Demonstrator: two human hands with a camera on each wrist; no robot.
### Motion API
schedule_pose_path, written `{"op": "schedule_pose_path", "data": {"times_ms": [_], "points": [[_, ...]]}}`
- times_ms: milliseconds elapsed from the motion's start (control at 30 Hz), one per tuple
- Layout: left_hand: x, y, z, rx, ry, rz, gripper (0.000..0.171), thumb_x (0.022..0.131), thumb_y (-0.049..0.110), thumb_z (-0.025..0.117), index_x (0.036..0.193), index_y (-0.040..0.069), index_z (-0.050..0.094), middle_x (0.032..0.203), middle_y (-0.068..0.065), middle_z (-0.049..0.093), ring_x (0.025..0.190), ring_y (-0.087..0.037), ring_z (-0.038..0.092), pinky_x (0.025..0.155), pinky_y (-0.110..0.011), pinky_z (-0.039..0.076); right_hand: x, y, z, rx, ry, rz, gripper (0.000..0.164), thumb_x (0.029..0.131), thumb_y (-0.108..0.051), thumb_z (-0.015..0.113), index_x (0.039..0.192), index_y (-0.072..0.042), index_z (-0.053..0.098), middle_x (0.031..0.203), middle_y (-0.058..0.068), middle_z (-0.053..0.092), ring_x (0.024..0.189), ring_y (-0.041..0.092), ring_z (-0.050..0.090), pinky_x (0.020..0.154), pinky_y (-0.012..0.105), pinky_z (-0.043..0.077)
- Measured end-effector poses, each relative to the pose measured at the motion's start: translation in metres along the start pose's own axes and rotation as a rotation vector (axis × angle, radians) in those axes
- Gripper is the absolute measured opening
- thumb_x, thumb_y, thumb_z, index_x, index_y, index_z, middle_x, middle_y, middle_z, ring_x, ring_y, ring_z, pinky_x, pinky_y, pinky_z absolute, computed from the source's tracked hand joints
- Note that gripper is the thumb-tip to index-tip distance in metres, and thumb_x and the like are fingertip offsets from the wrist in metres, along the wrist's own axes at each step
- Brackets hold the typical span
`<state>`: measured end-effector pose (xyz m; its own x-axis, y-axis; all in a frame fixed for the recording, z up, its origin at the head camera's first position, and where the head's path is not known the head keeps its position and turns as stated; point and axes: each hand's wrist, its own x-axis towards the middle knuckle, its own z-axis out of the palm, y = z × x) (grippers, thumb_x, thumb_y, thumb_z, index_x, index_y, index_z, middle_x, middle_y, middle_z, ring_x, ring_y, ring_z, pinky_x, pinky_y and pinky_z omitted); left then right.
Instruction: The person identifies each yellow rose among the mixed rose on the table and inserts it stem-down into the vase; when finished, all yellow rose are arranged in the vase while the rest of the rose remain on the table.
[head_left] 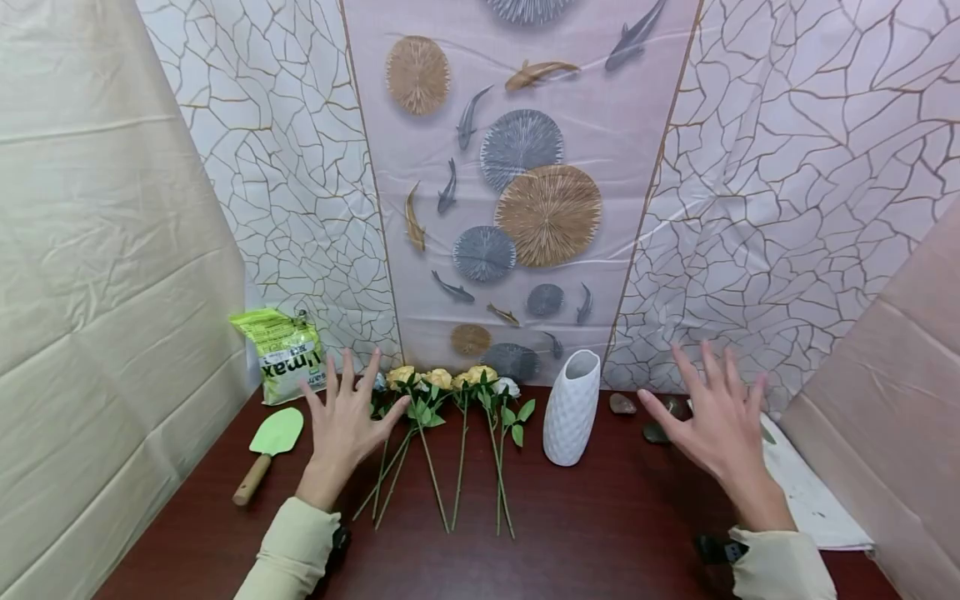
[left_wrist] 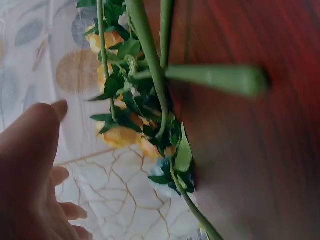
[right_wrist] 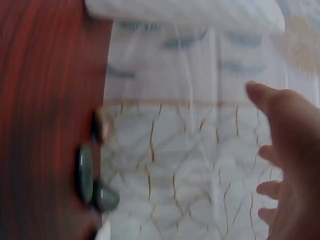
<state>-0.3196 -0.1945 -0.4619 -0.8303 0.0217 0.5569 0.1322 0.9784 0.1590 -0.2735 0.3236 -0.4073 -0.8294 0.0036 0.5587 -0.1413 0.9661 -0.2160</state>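
White vase [head_left: 572, 410] between the hands [head_left: 347, 423] [head_left: 716, 429]

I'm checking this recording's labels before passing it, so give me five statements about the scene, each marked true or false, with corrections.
1. The white vase stands upright on the table. True.
2. The left hand grips the trowel. False: its fingers are spread and hold nothing; the trowel lies on the table.
3. The flowers are standing in the white vase. False: they lie on the table, to its left.
4. The right hand holds nothing. True.
5. The green bag is at the left side of the table, beyond the trowel. True.
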Motion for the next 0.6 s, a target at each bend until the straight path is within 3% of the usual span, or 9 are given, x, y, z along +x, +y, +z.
{"op": "schedule_pose_path", "data": {"times_ms": [100,167,233,300,433,600], "points": [[-0.001,0.01,0.0,-0.077,0.023,0.03,0.078,0.089,0.066,0.063,0.15,0.021,0.048,0.154,-0.023,0.042,0.146,-0.046,0.034,0.116,-0.072,0.021,0.0,-0.022,0.005,0.173,0.043,-0.063,0.084,0.091,-0.055,0.066,0.16,-0.03,0.026,0.167,0.013,0.022,0.154,0.043,0.018,0.122,0.068,0.0],[-0.003,0.019,0.0,-0.157,0.01,0.03,0.061,0.09,0.057,0.068,0.13,0.011,0.065,0.137,-0.021,0.058,0.13,-0.044,0.05,0.106,-0.063,0.041,-0.002,-0.035,0.01,0.321,0.031,-0.075,0.082,0.092,-0.047,0.07,0.16,-0.029,0.028,0.166,0.012,0.028,0.151,0.041,0.026,0.122,0.066,0.013],[-0.005,0.027,0.001,-0.243,-0.04,0.002,0.044,0.091,0.049,0.07,0.109,0.009,0.071,0.116,-0.016,0.066,0.11,-0.038,0.06,0.089,-0.054,0.053,-0.005,-0.047,0.016,0.436,-0.01,-0.057,0.082,0.092,-0.044,0.07,0.16,-0.029,0.027,0.164,0.012,0.032,0.148,0.041,0.033,0.118,0.064,0.026],[-0.008,0.035,0.0,-0.33,-0.116,-0.053,0.031,0.092,0.044,0.072,0.095,0.013,0.071,0.098,-0.007,0.068,0.09,-0.028,0.063,0.072,-0.044,0.055,-0.008,-0.055,0.023,0.518,-0.062,-0.013,0.083,0.092,-0.046,0.071,0.16,-0.031,0.024,0.161,0.012,0.036,0.145,0.039,0.039,0.112,0.061,0.036],[-0.011,0.044,0.0,-0.434,-0.266,-0.142,0.023,0.092,0.038,0.073,0.084,0.017,0.069,0.073,0.006,0.066,0.06,-0.012,0.059,0.056,-0.029,0.049,-0.012,-0.067,0.036,0.591,-0.125,0.052,0.085,0.091,-0.051,0.07,0.159,-0.032,0.023,0.153,0.013,0.046,0.133,0.035,0.052,0.104,0.056,0.047],[-0.015,0.047,-0.001,-0.503,-0.407,-0.188,0.025,0.092,0.037,0.074,0.081,0.015,0.075,0.057,0.003,0.068,0.049,-0.013,0.061,0.047,-0.027,0.048,-0.008,-0.077,0.048,0.663,-0.119,0.078,0.082,0.091,-0.052,0.07,0.157,-0.026,0.03,0.148,0.012,0.052,0.129,0.032,0.057,0.102,0.053,0.049]]}}
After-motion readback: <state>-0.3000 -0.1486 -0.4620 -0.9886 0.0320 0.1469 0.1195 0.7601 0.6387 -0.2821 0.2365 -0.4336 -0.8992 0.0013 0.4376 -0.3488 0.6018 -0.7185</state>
